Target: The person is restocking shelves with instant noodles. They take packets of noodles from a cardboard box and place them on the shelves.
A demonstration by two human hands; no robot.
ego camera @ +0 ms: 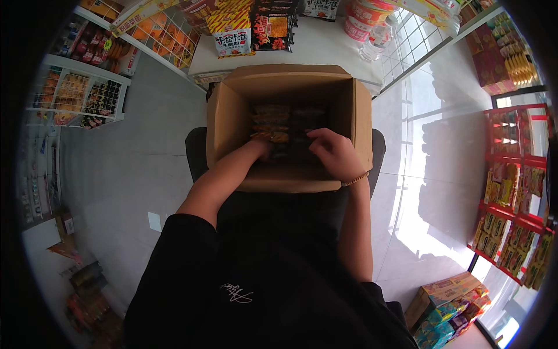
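Note:
An open cardboard box (362,118) rests before me, between my knees, with both my hands inside it. In it stand a row of yellow-orange snack packets (271,118) on the left and dark packets (308,114) on the right; the inside is in deep shadow. My left hand (261,149) reaches down at the near end of the yellow-orange packets, its fingertips hidden and dim, so its hold is unclear. Above the near right part of the box, my right hand (332,150) has bent fingers spread apart, with nothing visible in them. A beaded bracelet (355,179) circles the right wrist.
Beyond the box, a white shelf (322,48) holds yellow-striped noodle snack bags (231,32), black packets (273,30), pink tubs (364,19) and a clear plastic bottle (377,43). Wire racks (87,94) stand left. Right are a red display rack (514,159) and stacked cartons (449,290).

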